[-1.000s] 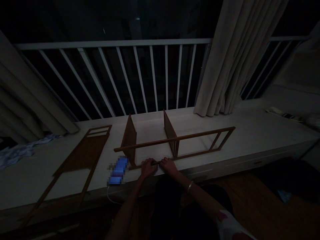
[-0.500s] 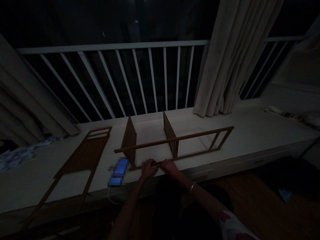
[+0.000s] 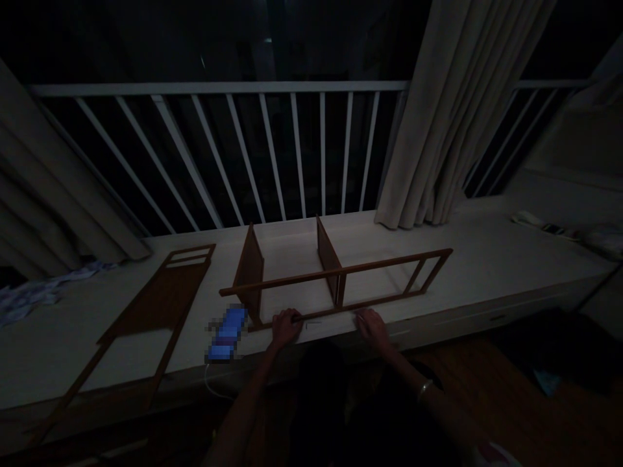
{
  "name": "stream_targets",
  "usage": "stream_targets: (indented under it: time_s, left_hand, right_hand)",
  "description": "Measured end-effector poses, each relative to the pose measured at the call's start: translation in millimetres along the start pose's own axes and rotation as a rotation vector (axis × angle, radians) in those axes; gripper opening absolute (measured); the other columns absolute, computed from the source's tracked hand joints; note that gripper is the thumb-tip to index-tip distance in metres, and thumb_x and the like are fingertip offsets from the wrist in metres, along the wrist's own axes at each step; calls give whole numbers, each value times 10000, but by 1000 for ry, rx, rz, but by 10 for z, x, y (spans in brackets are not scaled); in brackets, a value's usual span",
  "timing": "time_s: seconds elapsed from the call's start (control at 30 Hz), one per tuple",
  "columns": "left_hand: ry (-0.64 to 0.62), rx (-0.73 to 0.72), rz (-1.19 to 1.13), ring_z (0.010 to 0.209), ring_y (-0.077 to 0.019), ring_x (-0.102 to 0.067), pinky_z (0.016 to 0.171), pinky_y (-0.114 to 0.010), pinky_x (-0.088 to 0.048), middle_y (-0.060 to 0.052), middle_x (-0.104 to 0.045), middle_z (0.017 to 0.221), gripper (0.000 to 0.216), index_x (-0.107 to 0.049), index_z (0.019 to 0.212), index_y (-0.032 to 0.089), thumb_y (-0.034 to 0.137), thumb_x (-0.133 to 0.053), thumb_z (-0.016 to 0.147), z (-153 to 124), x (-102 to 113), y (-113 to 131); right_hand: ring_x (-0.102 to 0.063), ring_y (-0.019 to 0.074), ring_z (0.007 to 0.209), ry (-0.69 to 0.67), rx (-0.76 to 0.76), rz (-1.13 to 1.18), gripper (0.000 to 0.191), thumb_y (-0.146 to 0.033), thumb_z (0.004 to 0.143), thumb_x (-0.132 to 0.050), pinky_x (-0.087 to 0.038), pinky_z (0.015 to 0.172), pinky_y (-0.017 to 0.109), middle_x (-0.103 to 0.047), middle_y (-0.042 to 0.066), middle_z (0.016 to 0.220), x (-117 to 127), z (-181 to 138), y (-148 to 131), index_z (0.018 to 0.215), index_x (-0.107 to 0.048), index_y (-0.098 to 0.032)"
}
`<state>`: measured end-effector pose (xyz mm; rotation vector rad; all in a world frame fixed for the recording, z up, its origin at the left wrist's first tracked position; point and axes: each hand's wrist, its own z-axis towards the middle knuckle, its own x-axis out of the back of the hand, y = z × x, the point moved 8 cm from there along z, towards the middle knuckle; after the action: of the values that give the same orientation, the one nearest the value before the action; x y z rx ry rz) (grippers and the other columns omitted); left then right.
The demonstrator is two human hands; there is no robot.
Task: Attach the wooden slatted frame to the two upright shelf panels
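A brown wooden frame (image 3: pixel 372 264) with two upright panels stands on its side on the pale ledge. At its near lower rail, my left hand (image 3: pixel 286 327) is closed around the wood; the fingertips are partly hidden in the gloom. A thin L-shaped piece, looking like a hex key (image 3: pixel 314 323), lies just right of that hand. My right hand (image 3: pixel 372 327) is farther right at the ledge's front edge, fingers pinched together beside the rail. Whatever they may hold is too dark to make out.
Left of the frame lies a blurred phone-like blue screen (image 3: pixel 228 334) with a white cable (image 3: pixel 212 387). Beyond it a second wooden frame (image 3: pixel 153 301) lies flat, overhanging the ledge (image 3: pixel 479 272). White railings (image 3: pixel 219 86) and curtains (image 3: pixel 423 130) stand behind.
My right hand has moved right, away from my left hand, along the ledge's front edge. The thin L-shaped piece now shows between them. My left hand stays at the rail.
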<state>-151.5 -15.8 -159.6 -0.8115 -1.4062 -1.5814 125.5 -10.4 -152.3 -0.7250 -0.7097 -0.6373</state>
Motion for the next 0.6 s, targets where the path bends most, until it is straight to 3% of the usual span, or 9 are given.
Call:
stream_targets:
  time_s: [0.1,0.2,0.4,0.6]
  left_hand:
    - [15,1,-16,876,-172,-479,809,-314,-249,1,-594,841,164,-572,818,230,324,-487,714,-12,15,14]
    - [26,6,-26,880,-167,-482,818,-315,-247,3,-599,852,164,-575,823,231,322,-488,718,-22,18,22]
    - [26,20,-29,871,-162,-500,821,-309,-254,6,-614,848,167,-585,802,229,336,-500,706,28,16,-21]
    - [26,22,-39,843,-162,-515,827,-311,-250,2,-621,826,167,-591,785,226,334,-497,702,105,47,-97]
  right_hand:
    - [-452,224,975,-2,-57,-106,311,-289,830,-347,-300,832,385,-539,83,1040,115,119,251,1110,-459,-215]
    - [-415,222,1029,-47,-52,-165,340,-340,810,-381,-244,871,387,-505,74,1108,73,255,386,1126,-447,-231]
    - [-476,180,908,-177,-51,-118,246,-356,798,-392,-247,818,331,-577,40,947,-240,392,550,948,-550,-243]
    - [-470,173,856,-140,-92,-115,221,-335,802,-386,-230,816,318,-575,38,874,-344,383,548,887,-552,-217]
